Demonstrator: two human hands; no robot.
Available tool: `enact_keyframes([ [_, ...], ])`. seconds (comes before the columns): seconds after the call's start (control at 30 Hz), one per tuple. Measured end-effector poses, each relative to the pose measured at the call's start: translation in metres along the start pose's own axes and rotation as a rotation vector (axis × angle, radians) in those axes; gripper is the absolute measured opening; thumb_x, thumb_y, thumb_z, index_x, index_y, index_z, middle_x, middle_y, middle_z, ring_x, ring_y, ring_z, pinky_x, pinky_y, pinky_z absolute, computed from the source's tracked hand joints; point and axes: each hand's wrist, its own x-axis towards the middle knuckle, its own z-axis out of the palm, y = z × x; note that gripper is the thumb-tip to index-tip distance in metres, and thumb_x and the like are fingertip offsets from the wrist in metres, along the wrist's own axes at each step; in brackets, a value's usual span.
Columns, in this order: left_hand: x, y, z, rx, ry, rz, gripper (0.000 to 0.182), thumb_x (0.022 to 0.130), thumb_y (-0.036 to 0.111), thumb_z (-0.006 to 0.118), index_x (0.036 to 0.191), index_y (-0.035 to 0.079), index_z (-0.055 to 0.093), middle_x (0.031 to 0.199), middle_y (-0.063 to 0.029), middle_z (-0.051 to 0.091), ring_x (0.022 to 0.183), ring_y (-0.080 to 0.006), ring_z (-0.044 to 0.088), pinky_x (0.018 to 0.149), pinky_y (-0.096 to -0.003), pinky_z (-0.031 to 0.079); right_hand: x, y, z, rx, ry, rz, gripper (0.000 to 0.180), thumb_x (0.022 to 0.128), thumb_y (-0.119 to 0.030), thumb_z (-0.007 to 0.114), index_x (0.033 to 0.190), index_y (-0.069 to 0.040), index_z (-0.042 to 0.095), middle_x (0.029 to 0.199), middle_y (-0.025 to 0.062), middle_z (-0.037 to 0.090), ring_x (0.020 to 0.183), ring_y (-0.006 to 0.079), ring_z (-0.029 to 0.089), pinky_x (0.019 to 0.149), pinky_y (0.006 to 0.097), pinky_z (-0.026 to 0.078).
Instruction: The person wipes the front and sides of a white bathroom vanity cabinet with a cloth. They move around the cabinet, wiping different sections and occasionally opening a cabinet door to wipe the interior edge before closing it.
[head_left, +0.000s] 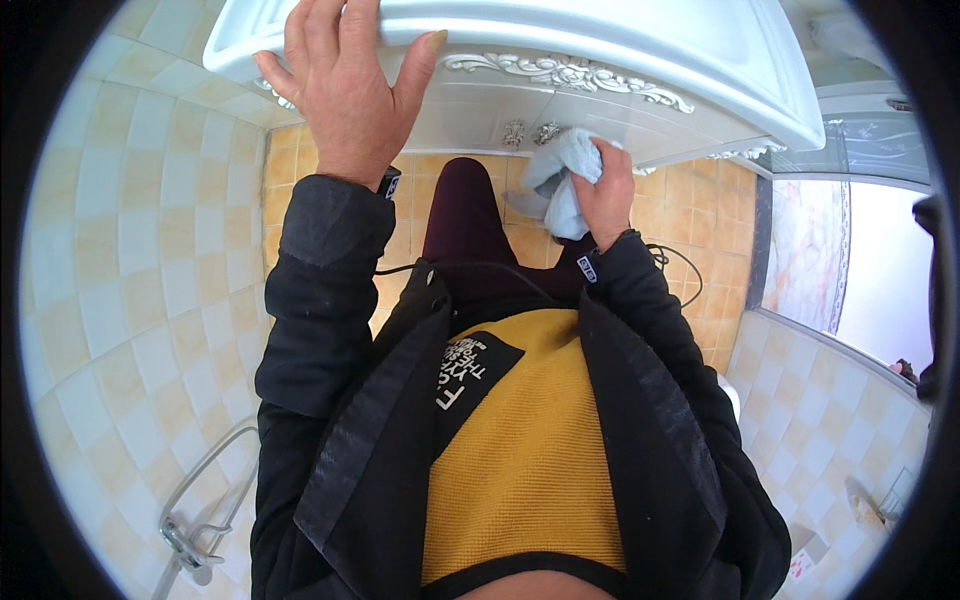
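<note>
My left hand (341, 82) rests spread over the front rim of the white washbasin (600, 30), its fingers reaching onto the basin top. Lower and to the right, my right hand (609, 191) grips a light blue cloth (566, 169), which hangs bunched in front of the vanity cabinet (480, 112). The cloth is close to two ornate metal handles (547, 133) on the cabinet doors. White carved scrollwork (570, 71) runs along the cabinet just under the basin.
Tiled walls (150, 225) stand on both sides, with a shower mixer tap (191, 540) at the lower left. A black cable (694, 262) lies looped over the orange tiled floor (675, 202). At the right is a doorway with a dark frame (757, 247).
</note>
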Motion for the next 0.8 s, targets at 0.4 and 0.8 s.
enact_keyframes([
  [0.4,0.002,-0.002,-0.004,0.019,-0.018,0.018,0.059,0.082,0.049,0.070,0.130,0.017,0.054,0.125,-0.0046,0.050,0.125,-0.0260,0.041,0.100,-0.0565,0.018,0.006,-0.004,0.014,-0.022,-0.025,0.046,0.047,0.068,-0.005,0.072,0.113,-0.006,0.058,0.103,0.0185,0.058,0.097,0.0397,0.057,0.083,0.0436,0.049],
  [0.8,0.006,0.017,-0.019,0.003,-0.119,-0.103,0.060,0.078,0.026,0.071,0.131,0.006,0.050,0.131,-0.0171,0.046,0.127,-0.0388,0.039,0.106,-0.0551,0.022,0.017,0.053,-0.015,0.112,0.465,0.472,0.038,0.073,-0.014,0.076,0.102,0.003,0.060,0.098,0.0189,0.067,0.093,0.0327,0.065,0.084,0.0392,0.049],
])
